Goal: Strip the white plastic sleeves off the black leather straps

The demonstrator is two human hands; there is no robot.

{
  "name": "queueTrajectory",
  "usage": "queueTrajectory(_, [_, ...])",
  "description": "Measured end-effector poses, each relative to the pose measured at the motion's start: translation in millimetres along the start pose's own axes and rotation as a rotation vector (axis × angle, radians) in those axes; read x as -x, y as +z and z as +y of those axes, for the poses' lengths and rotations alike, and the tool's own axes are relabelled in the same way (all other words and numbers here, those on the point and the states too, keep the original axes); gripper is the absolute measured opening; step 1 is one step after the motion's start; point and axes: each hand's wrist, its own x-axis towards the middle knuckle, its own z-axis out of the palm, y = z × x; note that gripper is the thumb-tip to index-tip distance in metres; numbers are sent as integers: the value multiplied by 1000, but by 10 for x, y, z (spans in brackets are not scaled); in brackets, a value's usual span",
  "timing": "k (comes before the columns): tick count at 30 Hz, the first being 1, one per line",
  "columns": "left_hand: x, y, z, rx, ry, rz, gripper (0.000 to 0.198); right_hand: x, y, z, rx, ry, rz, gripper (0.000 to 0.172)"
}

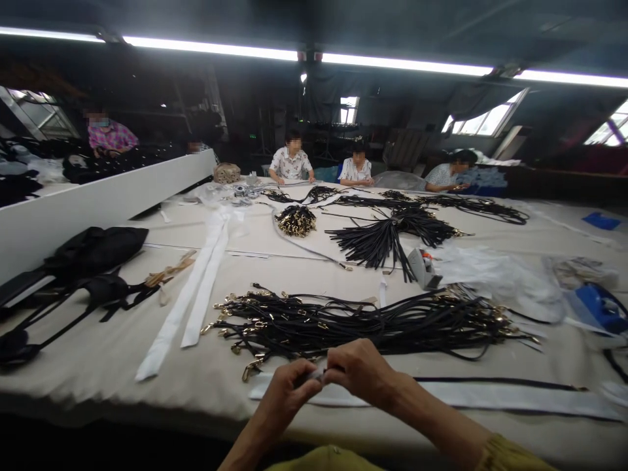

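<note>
My left hand (293,387) and my right hand (360,374) meet low in the middle of the head view, above the table's near edge. Both are closed in a pinch. A small pale, partly see-through piece (316,375) shows at the left fingertips; its kind is unclear. What the right fingers pinch is mostly hidden. Under my hands lies a long white strip (510,399), with a thin black strap (495,381) along its upper edge. Just beyond is a large bundle of black straps (373,324) with gold metal clasps at the ends.
Two white strips (206,297) and a black bag (95,252) lie at left. Farther off are a clasp pile (296,221), fanned black straps (370,242), a grey dispenser (424,268) and clear plastic (495,275). Several people sit across the table, behind a white partition (108,186) at left.
</note>
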Motion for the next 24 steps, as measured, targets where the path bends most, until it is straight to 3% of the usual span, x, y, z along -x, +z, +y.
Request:
queueTrajectory(4, [69, -12, -90, 205, -94, -150, 32, 64, -79, 52, -16, -100, -124, 14])
queueTrajectory(8, [241, -161, -306, 154, -130, -97, 46, 75, -219, 187, -190, 19, -168, 14])
queueTrajectory(12, [417, -230, -392, 181, -145, -90, 52, -53, -155, 37, -212, -29, -210, 15])
queueTrajectory(15, [529, -234, -335, 146, -138, -7, 54, -163, -113, -150, -239, -119, -238, 18])
queueTrajectory(20, [715, -257, -173, 92, -110, 211, 55, -299, -286, -232, -509, -76, -472, 19])
queueTrajectory(22, [754, -220, -57, 126, -84, 249, 52, -346, -338, -306, -454, -82, -512, 17])
queueTrajectory(24, [752, -151, 74, 138, -33, 299, 48, -371, -335, -465, -282, -174, -467, 15])
